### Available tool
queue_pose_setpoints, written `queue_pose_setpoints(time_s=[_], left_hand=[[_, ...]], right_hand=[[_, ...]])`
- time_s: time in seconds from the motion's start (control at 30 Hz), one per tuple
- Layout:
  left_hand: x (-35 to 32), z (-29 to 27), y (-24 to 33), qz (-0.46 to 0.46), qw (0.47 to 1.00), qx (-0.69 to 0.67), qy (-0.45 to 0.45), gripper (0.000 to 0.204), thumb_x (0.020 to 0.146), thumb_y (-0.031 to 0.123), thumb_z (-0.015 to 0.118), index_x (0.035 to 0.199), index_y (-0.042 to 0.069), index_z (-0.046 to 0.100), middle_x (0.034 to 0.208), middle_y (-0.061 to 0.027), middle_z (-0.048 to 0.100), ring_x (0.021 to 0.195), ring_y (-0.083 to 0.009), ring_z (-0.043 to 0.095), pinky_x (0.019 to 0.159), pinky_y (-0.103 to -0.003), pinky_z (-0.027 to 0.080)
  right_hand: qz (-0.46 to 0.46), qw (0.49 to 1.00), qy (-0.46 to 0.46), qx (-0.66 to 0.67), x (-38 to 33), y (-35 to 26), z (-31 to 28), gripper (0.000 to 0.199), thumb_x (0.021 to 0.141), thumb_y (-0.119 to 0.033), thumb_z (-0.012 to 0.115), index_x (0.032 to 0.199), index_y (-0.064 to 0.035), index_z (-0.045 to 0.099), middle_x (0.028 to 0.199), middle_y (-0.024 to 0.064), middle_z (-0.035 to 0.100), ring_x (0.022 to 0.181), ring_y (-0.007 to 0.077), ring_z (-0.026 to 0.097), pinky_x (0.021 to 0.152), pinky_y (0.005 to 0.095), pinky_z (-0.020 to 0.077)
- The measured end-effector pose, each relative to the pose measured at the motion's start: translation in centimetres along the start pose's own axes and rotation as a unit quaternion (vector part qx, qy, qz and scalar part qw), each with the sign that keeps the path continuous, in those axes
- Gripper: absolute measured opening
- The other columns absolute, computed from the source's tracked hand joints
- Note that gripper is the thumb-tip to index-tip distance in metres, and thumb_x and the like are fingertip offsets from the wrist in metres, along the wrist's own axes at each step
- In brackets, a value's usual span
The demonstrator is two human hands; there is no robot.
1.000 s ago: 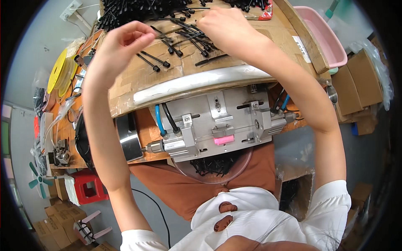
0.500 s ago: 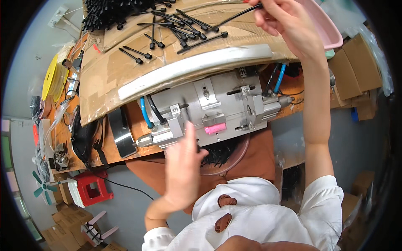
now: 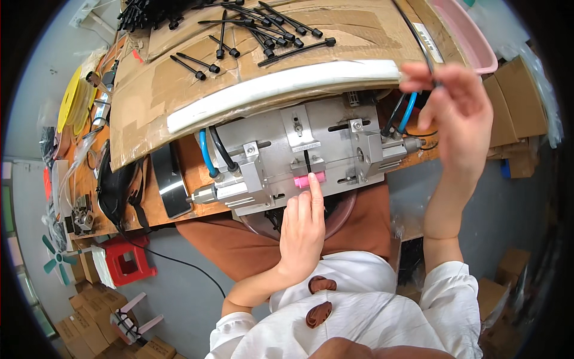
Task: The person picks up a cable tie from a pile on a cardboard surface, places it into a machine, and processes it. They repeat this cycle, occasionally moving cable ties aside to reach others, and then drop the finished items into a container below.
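Note:
My left hand [image 3: 302, 230] reaches over a metal fixture [image 3: 236, 131], its index finger stretched out and the others curled. That fingertip presses the lower end of a thin black plastic rod [image 3: 307, 161], which lies across a small metal block and a pink piece [image 3: 301, 180]. My right hand [image 3: 457, 116], smeared by motion, is raised at the fixture's right end. Between its fingers is one end of a long black rod [image 3: 412, 30], which slants up and left past the top edge. Several black rods with knobbed ends [image 3: 269, 42] lie on the cardboard [image 3: 143, 119] behind the fixture.
A white strip [image 3: 281, 90] edges the cardboard. Blue tubes [image 3: 206, 152] and black ones run to cylinders at both fixture ends. A dark flat panel [image 3: 170, 185] lies at left. Below the fixture sits a bowl [image 3: 341, 221] holding black pieces. A pink bin [image 3: 472, 36] stands at far right.
My left hand has moved right and set its black rod on the block and pink piece. My right hand has come down and right from above the cardboard, carrying its black rod.

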State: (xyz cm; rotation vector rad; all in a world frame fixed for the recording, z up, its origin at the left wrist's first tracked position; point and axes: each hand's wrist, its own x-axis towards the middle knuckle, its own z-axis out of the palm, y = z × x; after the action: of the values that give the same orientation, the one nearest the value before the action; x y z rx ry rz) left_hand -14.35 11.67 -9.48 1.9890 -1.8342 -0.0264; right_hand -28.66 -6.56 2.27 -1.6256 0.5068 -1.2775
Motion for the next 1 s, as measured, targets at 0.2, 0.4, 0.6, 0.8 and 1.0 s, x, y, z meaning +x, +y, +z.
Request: queue_pose_setpoints(time_s=[0.2,0.4,0.6,0.8,1.0], left_hand=[[3.3,-5.4,-2.4,0.052,0.995,-0.068,0.050,0.066,0.073,0.001,0.067,0.135,0.002,0.048,0.091,-0.0119,0.053,0.087,-0.0261,0.052,0.076,-0.036,0.045],[15.0,-11.4,-11.3,-0.106,0.974,0.040,0.197,0.024,0.083,0.007,0.066,0.104,0.001,0.058,0.095,-0.0135,0.060,0.083,-0.0276,0.055,0.077,-0.038,0.045],[16.8,-11.3,-13.7,-0.097,0.985,-0.079,0.122,0.020,0.081,0.009,0.071,0.094,-0.002,0.060,0.076,-0.0083,0.061,0.067,-0.0165,0.056,0.066,-0.030,0.049],[9.5,-12.2,-10.3,-0.075,0.948,-0.189,0.243,0.016,0.078,-0.007,0.066,0.092,-0.003,0.059,0.085,-0.0076,0.062,0.076,-0.0139,0.058,0.068,-0.026,0.050],[7.8,-8.2,-7.8,-0.057,0.947,-0.148,0.280,0.018,0.078,-0.007,0.067,0.092,0.001,0.060,0.091,-0.0087,0.061,0.075,-0.0181,0.057,0.068,-0.027,0.048]], right_hand=[[-0.131,0.949,-0.112,-0.264,-10.7,3.2,4.6,0.042,0.070,0.005,0.075,0.110,0.0038,0.061,0.084,0.0112,0.066,0.060,0.0208,0.060,0.050,0.0303,0.0477],[-0.076,0.918,-0.164,-0.352,-14.6,6.1,7.2,0.063,0.071,0.000,0.073,0.130,0.0049,0.051,0.062,0.0035,0.054,0.051,0.0140,0.052,0.045,0.0296,0.0420],[-0.072,0.920,-0.171,-0.344,-14.1,7.1,7.6,0.064,0.069,-0.002,0.076,0.129,0.0018,0.054,0.064,0.0045,0.058,0.051,0.0166,0.054,0.046,0.0291,0.0432],[-0.180,0.869,-0.210,-0.410,-7.5,3.4,5.3,0.046,0.078,-0.010,0.068,0.122,-0.0040,0.058,0.075,0.0044,0.061,0.059,0.0163,0.060,0.047,0.0290,0.0463],[-0.312,0.750,-0.118,-0.571,8.3,5.2,4.0,0.032,0.086,-0.004,0.062,0.116,0.0035,0.057,0.091,0.0145,0.064,0.074,0.0168,0.063,0.055,0.0258,0.0483]])
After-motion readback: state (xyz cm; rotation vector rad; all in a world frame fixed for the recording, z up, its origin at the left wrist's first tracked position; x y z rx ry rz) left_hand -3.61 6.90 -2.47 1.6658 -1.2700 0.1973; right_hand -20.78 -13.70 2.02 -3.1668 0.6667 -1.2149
